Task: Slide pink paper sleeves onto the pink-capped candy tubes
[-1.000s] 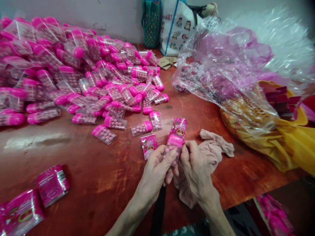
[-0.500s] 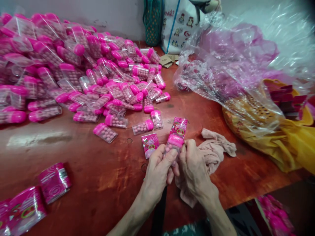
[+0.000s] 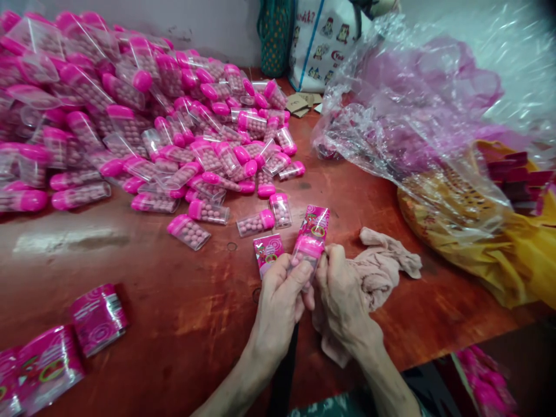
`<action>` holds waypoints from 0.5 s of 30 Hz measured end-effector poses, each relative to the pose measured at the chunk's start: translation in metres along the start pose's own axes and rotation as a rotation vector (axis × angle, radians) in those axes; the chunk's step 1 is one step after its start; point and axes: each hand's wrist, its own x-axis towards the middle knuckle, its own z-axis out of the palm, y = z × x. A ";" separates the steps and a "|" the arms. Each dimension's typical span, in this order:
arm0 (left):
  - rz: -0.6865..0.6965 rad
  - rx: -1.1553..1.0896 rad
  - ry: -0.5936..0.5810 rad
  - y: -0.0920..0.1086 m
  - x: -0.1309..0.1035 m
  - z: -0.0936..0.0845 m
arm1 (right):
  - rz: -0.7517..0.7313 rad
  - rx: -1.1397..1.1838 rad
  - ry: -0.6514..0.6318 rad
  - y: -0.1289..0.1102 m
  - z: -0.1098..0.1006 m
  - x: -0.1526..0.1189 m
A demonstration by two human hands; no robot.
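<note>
My left hand (image 3: 280, 295) is closed around a small clear candy tube (image 3: 306, 255) with a pink cap and pale pink balls inside. Beyond the cap, lined up with the tube, sticks out a printed pink sleeve (image 3: 315, 222). Beside the tube's right edge, my right hand (image 3: 343, 295) has its fingers curled closed; whatever they pinch is hidden. Another printed sleeve (image 3: 268, 250) lies flat just past my left knuckles. Two filled candy tubes (image 3: 256, 223) rest close behind it. A crumpled beige cloth (image 3: 382, 269) lies by and partly under my right hand.
A large heap of filled pink-capped tubes (image 3: 130, 116) covers the back left. Printed sleeves (image 3: 98, 318) lie at the front left. At right are clear plastic bags (image 3: 391, 104) and a yellow bag (image 3: 499, 255) with dark pink pieces. A white bag (image 3: 325, 46) stands behind.
The view has shifted slightly, so the table's things appear a little to the right. Both hands keep nearly the same hold, and the tube and sleeve lean very slightly differently.
</note>
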 end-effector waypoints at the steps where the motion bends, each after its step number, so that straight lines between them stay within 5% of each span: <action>1: 0.004 -0.002 0.002 0.000 0.000 0.000 | 0.008 0.001 0.007 0.000 0.002 -0.001; 10: -0.117 -0.058 -0.045 0.008 0.001 -0.002 | 0.014 -0.004 0.027 0.001 0.002 0.001; 15: -0.070 -0.066 0.065 0.005 0.001 0.002 | -0.013 -0.008 -0.011 -0.001 0.004 0.001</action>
